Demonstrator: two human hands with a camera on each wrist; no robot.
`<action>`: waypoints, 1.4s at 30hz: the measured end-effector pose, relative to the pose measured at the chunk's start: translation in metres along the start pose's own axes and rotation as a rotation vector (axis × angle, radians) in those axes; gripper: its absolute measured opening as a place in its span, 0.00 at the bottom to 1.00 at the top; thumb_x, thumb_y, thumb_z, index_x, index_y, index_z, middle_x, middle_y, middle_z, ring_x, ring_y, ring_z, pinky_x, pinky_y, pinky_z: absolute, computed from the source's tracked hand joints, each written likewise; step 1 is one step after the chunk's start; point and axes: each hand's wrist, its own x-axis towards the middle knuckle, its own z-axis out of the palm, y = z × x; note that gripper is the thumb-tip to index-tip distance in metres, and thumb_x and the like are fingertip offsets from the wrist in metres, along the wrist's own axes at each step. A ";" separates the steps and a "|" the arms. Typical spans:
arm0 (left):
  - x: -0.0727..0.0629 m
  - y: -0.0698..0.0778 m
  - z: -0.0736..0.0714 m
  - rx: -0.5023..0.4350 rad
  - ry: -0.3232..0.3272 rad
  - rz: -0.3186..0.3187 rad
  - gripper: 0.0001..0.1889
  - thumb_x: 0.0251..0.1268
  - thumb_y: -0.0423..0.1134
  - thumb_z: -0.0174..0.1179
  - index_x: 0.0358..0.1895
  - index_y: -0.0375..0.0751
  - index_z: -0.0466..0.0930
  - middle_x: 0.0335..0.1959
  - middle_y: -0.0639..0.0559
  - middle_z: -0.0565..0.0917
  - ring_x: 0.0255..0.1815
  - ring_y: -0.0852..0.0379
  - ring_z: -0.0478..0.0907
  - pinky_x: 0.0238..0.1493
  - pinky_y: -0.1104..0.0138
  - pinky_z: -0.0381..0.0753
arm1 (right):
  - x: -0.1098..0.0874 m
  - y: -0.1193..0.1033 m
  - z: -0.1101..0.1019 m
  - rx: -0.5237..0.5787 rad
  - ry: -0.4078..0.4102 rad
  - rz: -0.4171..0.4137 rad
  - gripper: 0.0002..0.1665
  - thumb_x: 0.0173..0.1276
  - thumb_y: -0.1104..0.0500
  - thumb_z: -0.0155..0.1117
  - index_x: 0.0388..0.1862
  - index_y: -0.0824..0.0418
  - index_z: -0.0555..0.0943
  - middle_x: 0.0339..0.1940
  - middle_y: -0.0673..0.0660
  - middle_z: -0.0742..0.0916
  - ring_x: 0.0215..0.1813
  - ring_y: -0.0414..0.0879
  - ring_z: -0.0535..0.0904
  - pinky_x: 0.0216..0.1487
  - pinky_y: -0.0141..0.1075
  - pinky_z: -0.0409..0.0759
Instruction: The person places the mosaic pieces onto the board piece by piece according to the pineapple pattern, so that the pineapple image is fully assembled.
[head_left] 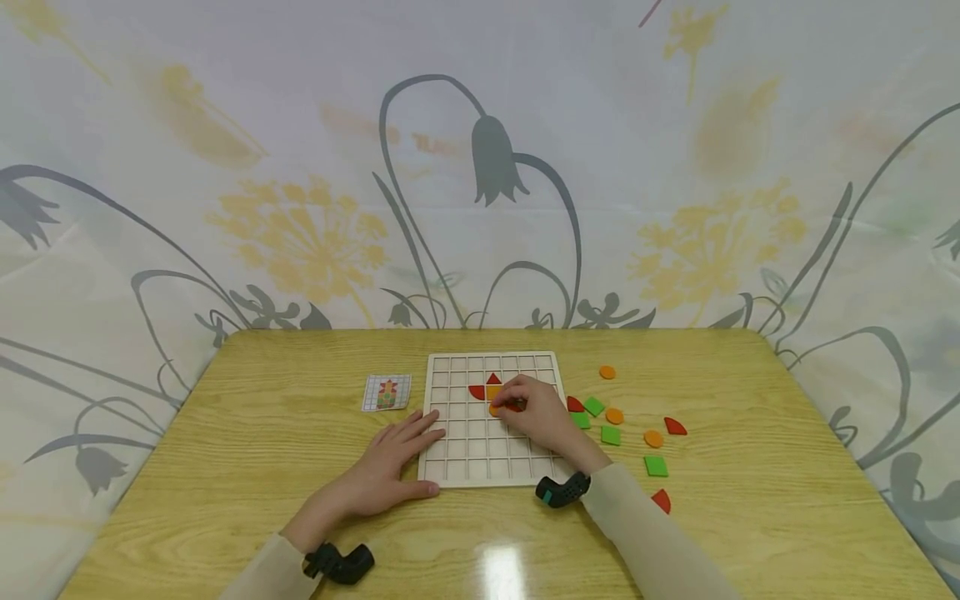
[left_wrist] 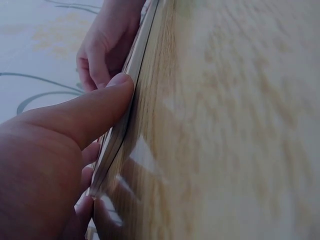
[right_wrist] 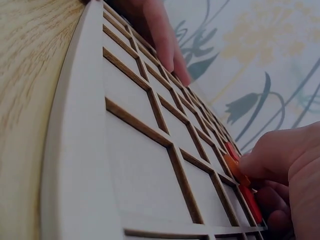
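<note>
A pale wooden grid board [head_left: 457, 450] lies flat on the table. My left hand [head_left: 386, 467] rests along its left side, with fingers spread over the edge and the thumb at the near corner. Near the board's middle, my right hand [head_left: 540, 417] pinches an orange round piece [head_left: 494, 410] between thumb and fingers; the right wrist view shows the thumb against the orange piece [right_wrist: 237, 171]. Close by on the grid are a red triangle [head_left: 492, 378], a red quarter-circle [head_left: 477, 392] and an orange square [head_left: 492, 390]. Another red piece [head_left: 516, 407] is partly hidden beneath the right hand.
Left of the board lies a pattern card [head_left: 387, 392] with a coloured figure on a grid. To the right are scattered green squares [head_left: 656, 466], orange circles [head_left: 653, 438] and red quarter-circles [head_left: 675, 426]. A flower-printed cloth [head_left: 330, 150] hangs behind the wooden table [head_left: 285, 400].
</note>
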 end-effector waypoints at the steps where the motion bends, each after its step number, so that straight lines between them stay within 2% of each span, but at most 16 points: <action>1: 0.000 0.000 0.000 0.002 -0.002 -0.002 0.38 0.67 0.55 0.63 0.75 0.42 0.65 0.80 0.45 0.54 0.79 0.39 0.45 0.70 0.36 0.44 | 0.000 -0.001 0.000 0.002 -0.004 0.003 0.04 0.64 0.62 0.71 0.37 0.54 0.90 0.43 0.47 0.84 0.46 0.44 0.80 0.44 0.38 0.78; 4: 0.000 0.000 0.000 -0.001 -0.006 -0.007 0.38 0.67 0.55 0.63 0.75 0.42 0.65 0.80 0.45 0.54 0.80 0.39 0.45 0.71 0.36 0.44 | 0.000 -0.002 -0.001 0.002 -0.012 0.006 0.07 0.64 0.64 0.70 0.37 0.54 0.90 0.44 0.48 0.84 0.46 0.45 0.80 0.44 0.38 0.78; 14: -0.002 -0.002 0.000 -0.006 -0.006 -0.008 0.38 0.66 0.55 0.64 0.75 0.42 0.65 0.80 0.46 0.53 0.80 0.40 0.45 0.71 0.36 0.44 | 0.001 -0.002 0.001 -0.012 -0.009 0.007 0.06 0.64 0.64 0.71 0.36 0.54 0.90 0.44 0.48 0.84 0.46 0.45 0.80 0.43 0.37 0.78; 20: -0.002 -0.004 -0.001 -0.008 -0.005 -0.010 0.38 0.67 0.55 0.64 0.76 0.43 0.64 0.80 0.46 0.53 0.80 0.40 0.44 0.70 0.36 0.43 | 0.005 -0.003 -0.006 0.047 -0.023 0.016 0.07 0.65 0.65 0.69 0.37 0.54 0.90 0.43 0.48 0.86 0.44 0.45 0.80 0.44 0.38 0.79; 23: -0.002 -0.004 -0.001 -0.006 -0.002 -0.002 0.38 0.67 0.55 0.64 0.76 0.43 0.64 0.80 0.46 0.53 0.80 0.41 0.44 0.71 0.36 0.43 | 0.006 0.000 -0.013 0.075 0.003 0.025 0.08 0.66 0.66 0.68 0.38 0.54 0.90 0.43 0.48 0.87 0.42 0.43 0.81 0.43 0.37 0.79; 30: -0.001 -0.004 -0.001 -0.004 -0.013 -0.008 0.39 0.66 0.55 0.64 0.76 0.44 0.64 0.81 0.47 0.52 0.80 0.43 0.44 0.72 0.38 0.43 | -0.009 0.007 -0.042 0.131 0.053 0.058 0.07 0.68 0.67 0.67 0.41 0.61 0.88 0.43 0.53 0.88 0.42 0.46 0.82 0.43 0.35 0.81; 34: 0.000 -0.005 0.001 -0.010 -0.020 -0.006 0.39 0.67 0.55 0.63 0.76 0.44 0.63 0.81 0.47 0.52 0.80 0.43 0.43 0.72 0.38 0.43 | -0.027 0.014 -0.067 0.084 0.069 0.086 0.07 0.69 0.67 0.66 0.43 0.64 0.87 0.44 0.56 0.88 0.41 0.48 0.83 0.42 0.35 0.81; 42: 0.000 -0.003 0.000 -0.018 -0.017 -0.003 0.39 0.66 0.56 0.63 0.76 0.43 0.64 0.80 0.46 0.53 0.80 0.42 0.43 0.72 0.37 0.42 | -0.068 0.036 -0.116 -0.047 0.104 0.209 0.09 0.71 0.63 0.65 0.47 0.63 0.87 0.46 0.57 0.88 0.43 0.48 0.82 0.42 0.32 0.80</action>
